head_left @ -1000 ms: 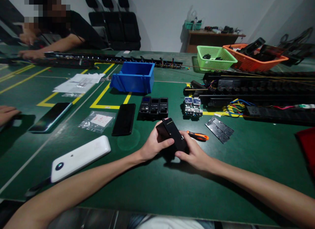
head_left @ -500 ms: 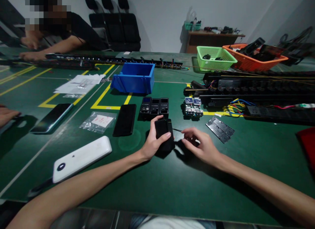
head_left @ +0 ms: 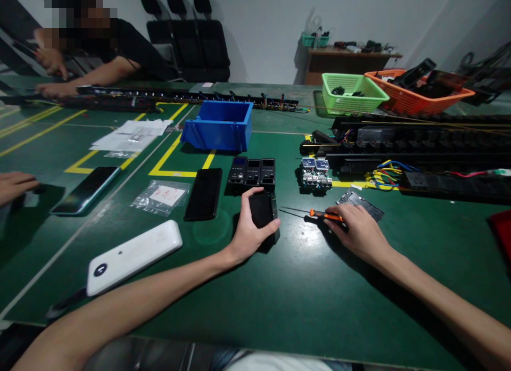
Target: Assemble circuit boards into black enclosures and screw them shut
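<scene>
My left hand (head_left: 250, 227) is closed around a black plastic housing (head_left: 262, 210), with the thumb along its right edge. In my right hand (head_left: 355, 227) is a screwdriver (head_left: 319, 214) with an orange and black handle, held low over the table. Its thin shaft points left, the tip close to the housing but apart from it. Just behind the left hand stand several black modules (head_left: 252, 172) with small screens. A pair of circuit boards (head_left: 315, 174) sits farther right. Flat black plastic covers (head_left: 369, 206) lie partly hidden behind my right hand.
A black phone (head_left: 203, 194), a plastic bag (head_left: 159, 196), a white device (head_left: 133, 258) and another phone (head_left: 85, 190) lie leftward. Behind are a blue bin (head_left: 217, 134), green basket (head_left: 353, 102) and orange basket (head_left: 435, 102). Wired black rails (head_left: 439, 171) lie right. A co-worker (head_left: 115, 67) works far left.
My right hand has moved right, away from the housing, and the screwdriver's orange handle now shows. The housing has turned slightly in my left hand.
</scene>
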Available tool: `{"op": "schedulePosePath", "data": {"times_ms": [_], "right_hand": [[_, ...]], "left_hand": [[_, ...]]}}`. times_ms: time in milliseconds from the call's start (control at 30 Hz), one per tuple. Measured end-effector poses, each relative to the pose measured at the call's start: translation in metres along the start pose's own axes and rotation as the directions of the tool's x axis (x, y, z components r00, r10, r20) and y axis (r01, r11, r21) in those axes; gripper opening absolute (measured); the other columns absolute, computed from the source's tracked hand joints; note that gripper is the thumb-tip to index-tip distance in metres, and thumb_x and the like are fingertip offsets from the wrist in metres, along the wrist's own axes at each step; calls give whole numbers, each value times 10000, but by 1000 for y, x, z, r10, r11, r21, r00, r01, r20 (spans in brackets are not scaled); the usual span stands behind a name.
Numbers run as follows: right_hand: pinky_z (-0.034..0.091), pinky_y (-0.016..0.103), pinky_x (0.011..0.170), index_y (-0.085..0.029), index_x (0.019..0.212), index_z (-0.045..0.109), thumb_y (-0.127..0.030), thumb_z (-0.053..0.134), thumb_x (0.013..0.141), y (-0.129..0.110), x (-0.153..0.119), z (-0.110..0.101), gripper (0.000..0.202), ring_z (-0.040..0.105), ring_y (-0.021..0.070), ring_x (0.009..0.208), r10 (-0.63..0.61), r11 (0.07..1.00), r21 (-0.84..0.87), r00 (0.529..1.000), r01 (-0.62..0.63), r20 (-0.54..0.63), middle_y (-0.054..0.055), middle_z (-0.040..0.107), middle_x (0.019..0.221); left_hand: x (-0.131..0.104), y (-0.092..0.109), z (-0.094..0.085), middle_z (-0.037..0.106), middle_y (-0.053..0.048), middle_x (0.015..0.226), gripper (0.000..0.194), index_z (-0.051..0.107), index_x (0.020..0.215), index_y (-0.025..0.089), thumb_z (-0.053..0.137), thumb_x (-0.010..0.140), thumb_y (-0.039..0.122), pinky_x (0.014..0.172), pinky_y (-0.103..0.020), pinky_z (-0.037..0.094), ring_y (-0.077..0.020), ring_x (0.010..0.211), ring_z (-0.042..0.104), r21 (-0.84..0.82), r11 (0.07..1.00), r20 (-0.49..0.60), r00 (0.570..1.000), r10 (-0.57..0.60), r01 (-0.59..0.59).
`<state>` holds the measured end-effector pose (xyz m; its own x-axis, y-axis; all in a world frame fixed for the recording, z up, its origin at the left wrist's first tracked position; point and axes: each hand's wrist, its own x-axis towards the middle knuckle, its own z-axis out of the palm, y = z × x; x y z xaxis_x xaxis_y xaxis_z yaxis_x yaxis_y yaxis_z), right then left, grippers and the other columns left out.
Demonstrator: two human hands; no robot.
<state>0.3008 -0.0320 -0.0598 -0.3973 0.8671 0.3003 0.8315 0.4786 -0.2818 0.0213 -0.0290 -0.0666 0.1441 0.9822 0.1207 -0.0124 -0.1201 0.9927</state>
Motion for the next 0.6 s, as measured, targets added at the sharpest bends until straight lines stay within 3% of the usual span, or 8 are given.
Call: {"op": "schedulePosePath", "data": {"times_ms": [100, 200, 300, 400, 600], "right_hand": [[500, 356, 696, -190, 1040, 587, -310, 586, 900, -6, -5, -5, 185, 640, 227, 797, 105, 961, 267, 989, -74, -104, 86, 670, 928], [504, 313, 679, -211, 1001, 584, -290, 611, 883, -12, -11, -4, 145, 634, 197, 770, 151, 904, 424, 968, -54, -199, 52, 652, 900], [500, 294, 649, -216, 983, 581, -274, 623, 869, -15, -14, 1, 135, 619, 183, 731, 129, 880, 476, 967, -8, -221, 39, 640, 864], [495, 279, 626, -217, 979, 578, -251, 638, 852, -14, -13, 5, 144, 616, 177, 719, 68, 876, 481, 976, 42, -207, 32, 635, 839], [490, 257, 622, -220, 998, 566, -207, 640, 844, -12, -14, 5, 171, 618, 167, 721, 7, 873, 480, 982, 86, -189, 26, 635, 842]], "left_hand": [[0, 0, 0, 572, -17, 976, 710, 291, 1331, 270, 719, 765, 291, 761, -339, 528, -159, 804, 619, 9, 1000, -8, 1000, 11, -11], [0, 0, 0, 590, -28, 992, 676, 306, 1319, 257, 705, 774, 251, 799, -358, 526, -173, 851, 627, 15, 999, 21, 999, 37, -38], [0, 1, 1, 549, -68, 1173, 645, 372, 1285, 247, 719, 742, 200, 903, -391, 505, -206, 1003, 618, 48, 993, 9, 994, 106, -107], [0, 1, 2, 486, -93, 1305, 655, 388, 1303, 253, 710, 737, 181, 887, -388, 528, -213, 1009, 627, 47, 992, 14, 993, 116, -117], [0, 0, 1, 462, -90, 1319, 776, 309, 1381, 301, 704, 728, 160, 884, -395, 534, -211, 1030, 617, 6, 989, 37, 988, 147, -147]]}}
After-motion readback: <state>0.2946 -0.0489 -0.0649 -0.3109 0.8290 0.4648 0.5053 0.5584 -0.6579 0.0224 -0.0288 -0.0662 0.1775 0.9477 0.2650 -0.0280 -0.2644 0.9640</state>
